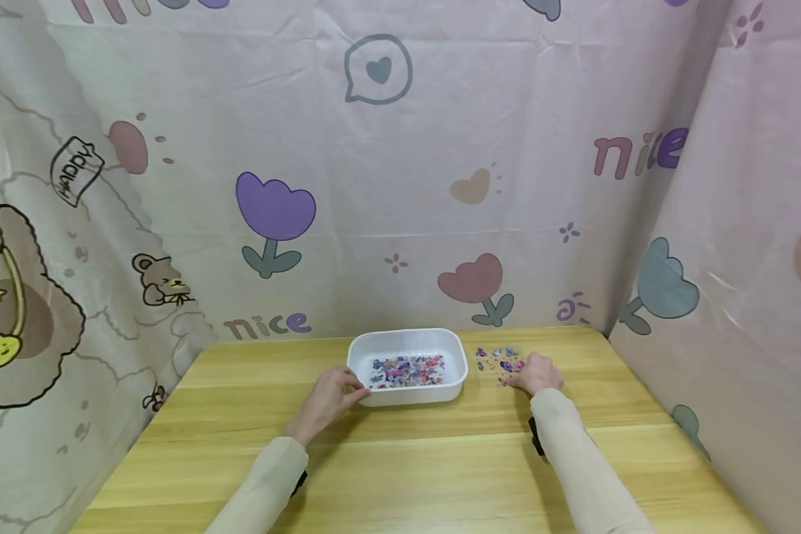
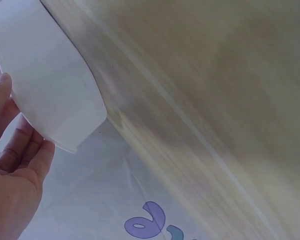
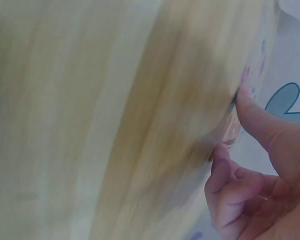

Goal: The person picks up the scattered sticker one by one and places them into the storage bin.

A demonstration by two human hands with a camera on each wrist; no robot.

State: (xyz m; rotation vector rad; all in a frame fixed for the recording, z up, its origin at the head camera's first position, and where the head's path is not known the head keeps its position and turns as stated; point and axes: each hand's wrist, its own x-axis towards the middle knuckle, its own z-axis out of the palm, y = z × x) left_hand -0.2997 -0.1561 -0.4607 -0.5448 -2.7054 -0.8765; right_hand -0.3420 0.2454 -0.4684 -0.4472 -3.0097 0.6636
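Observation:
A white rectangular plastic tub (image 1: 455,382) holds many small, multicoloured pieces (image 1: 407,371), shaped rather like jigsaw pieces. At its near left corner, my left hand (image 1: 334,397) grips the rim; the left wrist view shows thumb and fingers at the edge of the tub (image 2: 55,85). Right of the tub, my right hand (image 1: 539,373) is down on the table beside a small group of loose pieces (image 1: 497,353). In the right wrist view the thumb and forefinger of the right hand (image 3: 270,175) touch down apart, with blurred pieces around and between them.
The tub and loose pieces are near the far edge of the wood-grain table (image 1: 427,467). Behind the table hangs a patterned cloth (image 1: 387,185), which also runs down both sides. Dark bands (image 1: 537,436) show at the wrists below pale sleeves.

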